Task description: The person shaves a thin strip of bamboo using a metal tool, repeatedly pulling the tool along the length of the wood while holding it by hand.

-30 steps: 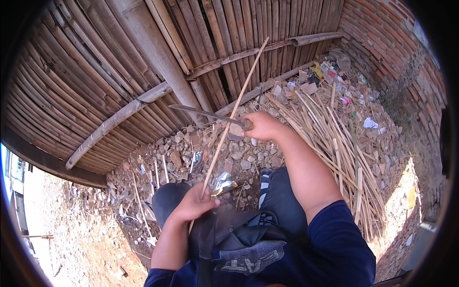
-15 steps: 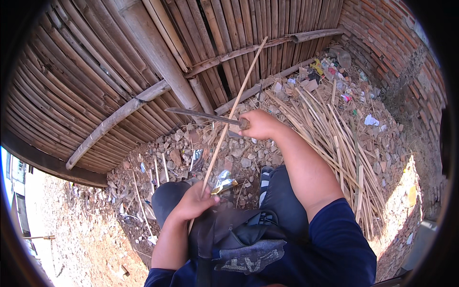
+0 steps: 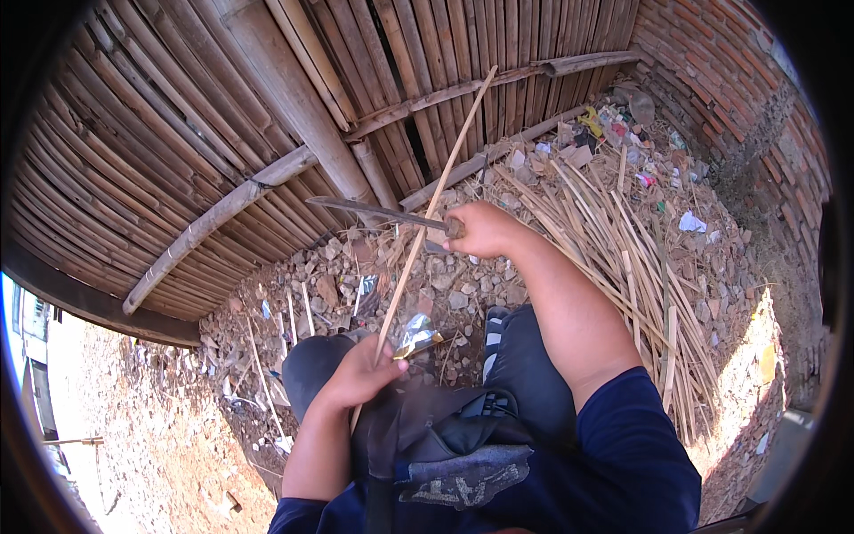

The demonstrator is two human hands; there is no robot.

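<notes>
My left hand (image 3: pixel 360 372) is closed around the lower part of a long thin bamboo strip (image 3: pixel 455 153), which slants up and away to the right. In my right hand (image 3: pixel 480 230) is the handle of a machete (image 3: pixel 369 210), its long dark blade pointing left. The blade crosses the strip around its middle and seems to lie against it. A silver and gold foil wrapper (image 3: pixel 418 336) shows beside my left thumb, apparently on the ground. The strip's lower end runs behind my left hand toward my lap.
A wall of bamboo slats (image 3: pixel 178 151) with a thick bamboo post (image 3: pixel 298 107) rises ahead. To the right lies a pile of cut bamboo strips (image 3: pixel 623 276) on stony ground (image 3: pixel 445 285) with scattered litter. Beyond it stands a brick wall (image 3: pixel 703 80).
Almost nothing differs. Both hands, the machete and the bamboo strip keep nearly the same places, with only a very slight shift.
</notes>
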